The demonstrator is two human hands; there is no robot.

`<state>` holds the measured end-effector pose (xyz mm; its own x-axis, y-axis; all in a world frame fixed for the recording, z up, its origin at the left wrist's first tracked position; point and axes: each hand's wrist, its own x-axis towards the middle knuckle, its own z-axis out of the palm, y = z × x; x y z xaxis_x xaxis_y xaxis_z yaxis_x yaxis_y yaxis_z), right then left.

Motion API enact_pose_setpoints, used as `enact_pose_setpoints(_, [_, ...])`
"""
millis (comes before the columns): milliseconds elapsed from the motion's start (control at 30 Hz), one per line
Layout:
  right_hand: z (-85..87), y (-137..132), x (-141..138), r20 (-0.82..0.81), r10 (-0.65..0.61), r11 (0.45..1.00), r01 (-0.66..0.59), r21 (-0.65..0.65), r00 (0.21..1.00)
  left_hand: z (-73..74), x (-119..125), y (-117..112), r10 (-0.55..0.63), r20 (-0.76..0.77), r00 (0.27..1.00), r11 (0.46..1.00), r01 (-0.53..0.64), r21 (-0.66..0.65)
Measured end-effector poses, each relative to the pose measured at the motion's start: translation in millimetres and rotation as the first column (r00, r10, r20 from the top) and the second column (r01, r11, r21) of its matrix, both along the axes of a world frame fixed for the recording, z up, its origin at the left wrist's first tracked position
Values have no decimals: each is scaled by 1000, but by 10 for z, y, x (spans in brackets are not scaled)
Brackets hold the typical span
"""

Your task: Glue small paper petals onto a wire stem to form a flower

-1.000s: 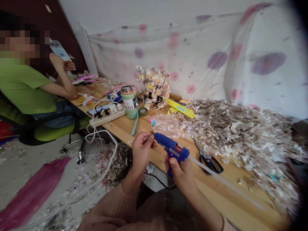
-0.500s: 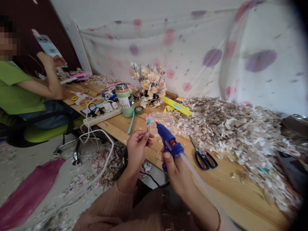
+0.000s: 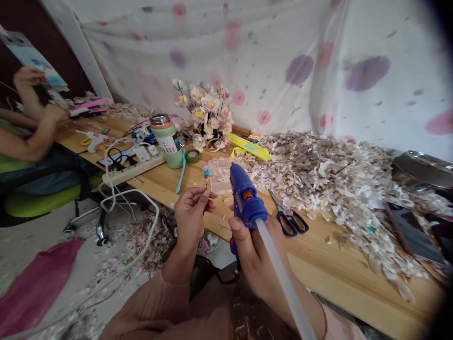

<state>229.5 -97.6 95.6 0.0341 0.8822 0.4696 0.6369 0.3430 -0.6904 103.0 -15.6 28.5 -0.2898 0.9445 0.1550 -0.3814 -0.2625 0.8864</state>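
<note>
Between thumb and fingers, my left hand (image 3: 191, 210) pinches a thin dark stem topped by a small blue and pink flower centre (image 3: 207, 171). My right hand (image 3: 256, 245) is wrapped round a blue hot glue gun (image 3: 244, 196), a long clear glue stick (image 3: 283, 274) jutting from its back towards me. The gun's nozzle is hidden from view; its front end is to the right of the stem and apart from it. Behind both sits a clear compartment box (image 3: 221, 184) with pale pieces in it. Dark-handled scissors (image 3: 292, 222) lie to the right of the gun.
A big heap of pale petals (image 3: 329, 174) covers the table's right side, beside a phone (image 3: 410, 231). Further back are a bouquet of made flowers (image 3: 208, 111), a green flask (image 3: 168, 144), tape (image 3: 193, 156) and a power strip (image 3: 138, 165). At left, a co-worker's arms (image 3: 38, 127) show.
My view has swung right. The glue gun is nearer me and turned to point more away. My left hand still pinches the stem. The co-worker's hands have moved.
</note>
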Motion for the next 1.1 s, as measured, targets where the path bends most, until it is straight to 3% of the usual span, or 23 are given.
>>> enact_pose_setpoints(200, [84, 15, 15, 33, -83, 993, 86, -82, 996, -42, 1, 4, -19, -25, 1000, 1000, 19, -9])
enact_pose_setpoints(600, [39, 10, 54, -25, -120, 993, 120, -7, 992, -37, -7, 14, -32, -50, 998, 999, 32, 0])
enact_pose_setpoints(767, [-23, 1, 54, -71, -78, 997, 77, -14, 994, -33, -12, 19, -19, -53, 998, 1000, 19, 2])
enact_pose_setpoints(900, [-58, -14, 71, -69, -63, 996, 68, 60, 996, -38, -16, 11, -14, -55, 998, 1000, 14, -8])
enact_pose_setpoints(1100, [25, -65, 76, -107, -64, 993, 74, 93, 992, -63, -16, 8, -23, -51, 998, 1000, 23, 6])
